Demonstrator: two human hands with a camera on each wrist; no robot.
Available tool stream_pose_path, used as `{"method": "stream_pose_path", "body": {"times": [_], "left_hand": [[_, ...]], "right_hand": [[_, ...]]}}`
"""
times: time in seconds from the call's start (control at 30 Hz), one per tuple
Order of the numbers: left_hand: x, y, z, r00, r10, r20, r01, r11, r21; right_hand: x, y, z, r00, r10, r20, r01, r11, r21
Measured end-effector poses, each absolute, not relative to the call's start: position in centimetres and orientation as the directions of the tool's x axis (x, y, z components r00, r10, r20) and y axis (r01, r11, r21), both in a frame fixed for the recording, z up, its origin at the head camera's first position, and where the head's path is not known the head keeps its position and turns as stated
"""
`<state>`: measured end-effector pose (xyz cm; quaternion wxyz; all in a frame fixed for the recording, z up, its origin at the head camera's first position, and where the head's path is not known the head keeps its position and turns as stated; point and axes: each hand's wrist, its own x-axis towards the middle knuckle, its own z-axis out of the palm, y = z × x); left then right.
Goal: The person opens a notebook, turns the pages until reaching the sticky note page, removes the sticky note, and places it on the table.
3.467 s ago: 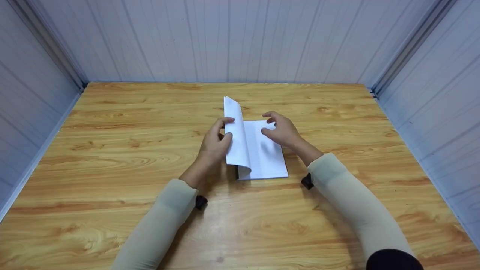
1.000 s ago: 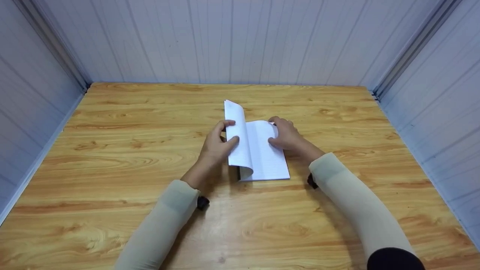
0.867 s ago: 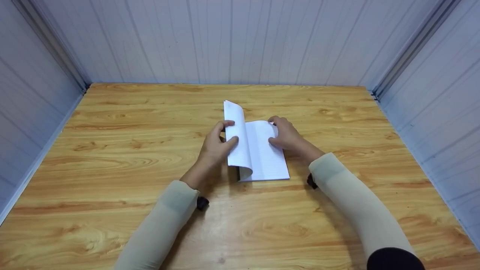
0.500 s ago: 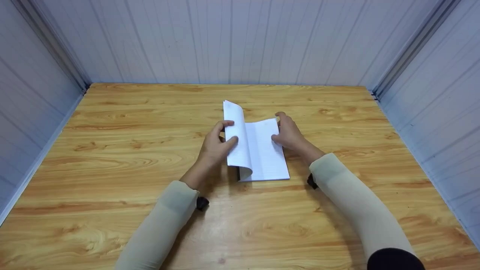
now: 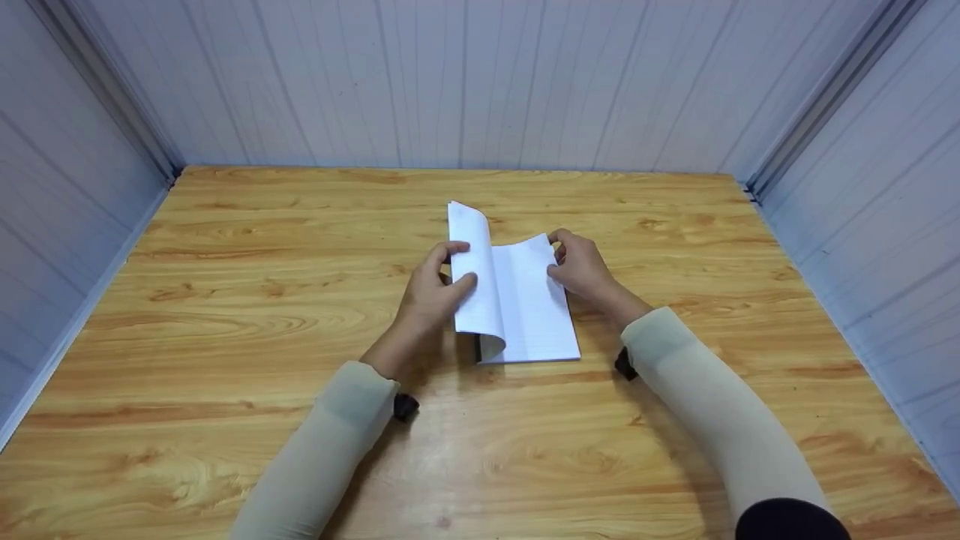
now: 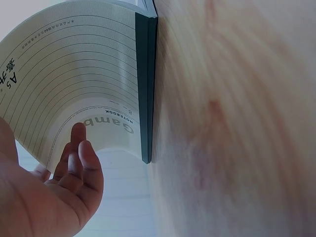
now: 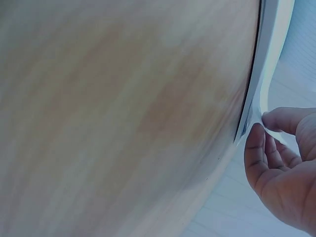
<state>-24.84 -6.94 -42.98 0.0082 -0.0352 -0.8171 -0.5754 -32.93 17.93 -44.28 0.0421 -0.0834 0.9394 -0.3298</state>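
A notebook (image 5: 534, 315) with lined white pages lies open on the table. Its cover and a bunch of pages curl up on the left, where my left hand (image 5: 435, 292) grips them between thumb and fingers. From the left wrist view, the lined beige cover (image 6: 94, 69) with printed lettering and a dark spine (image 6: 146, 89) shows. My right hand (image 5: 585, 266) pinches the far right part of the right-hand page, whose corner is lifted. In the right wrist view the thumb and forefinger of my right hand (image 7: 286, 168) meet on the page edge (image 7: 264, 106).
The wood-grain table (image 5: 262, 300) extends around the notebook on all sides. Pale panel walls (image 5: 450, 82) stand behind it and at both sides. A black device (image 5: 405, 407) sits at the left wrist, another (image 5: 625, 364) at the right.
My right hand came down onto the right-hand page, then shifted slightly right to its edge; the far corner has risen. My left hand keeps its grip on the raised pages.
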Motion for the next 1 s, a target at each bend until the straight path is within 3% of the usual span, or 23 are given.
{"method": "stream_pose_path", "body": {"times": [0.47, 1.0], "left_hand": [[-25.0, -6.9, -43.2, -0.993, 0.054, 0.104, 0.116, 0.331, 0.936], [-25.0, -7.0, -43.0, -0.999, 0.049, 0.025, 0.039, 0.314, 0.949]], "right_hand": [[-32.7, 18.4, -44.0, -0.975, -0.22, 0.025, -0.183, 0.737, -0.651], [-31.9, 18.1, -43.7, -0.968, -0.233, 0.088, -0.229, 0.695, -0.681]]}}
